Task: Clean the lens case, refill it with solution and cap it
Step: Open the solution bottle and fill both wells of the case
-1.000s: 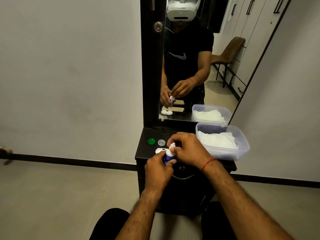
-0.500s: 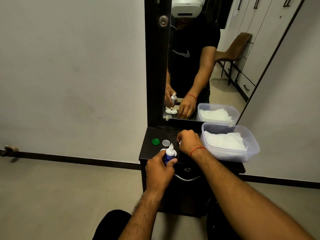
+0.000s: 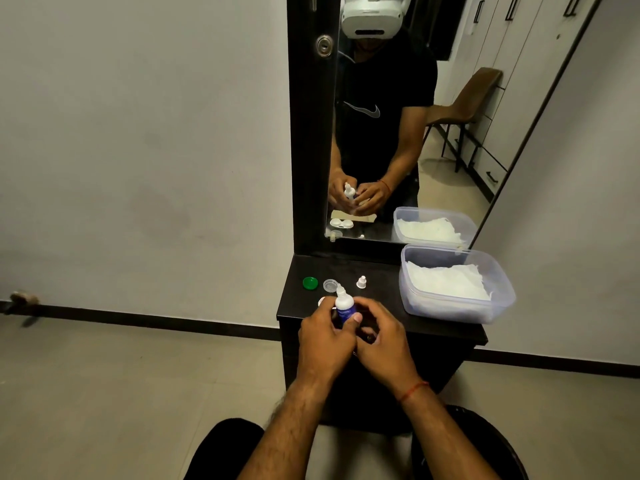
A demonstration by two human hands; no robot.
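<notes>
Our left hand (image 3: 325, 336) grips the uncapped solution bottle (image 3: 344, 306) upright; our right hand (image 3: 384, 341) curls beside it, and whether it holds anything we cannot tell. The lens case (image 3: 322, 301) peeks out at eleven o'clock, its loose caps (image 3: 310, 283) beyond on the worktop (image 3: 381, 271). Squeezing off-target would likely flood the worktop.

Bare dresser top (image 3: 381, 289) beside tub (image 3: 450, 306)
</notes>
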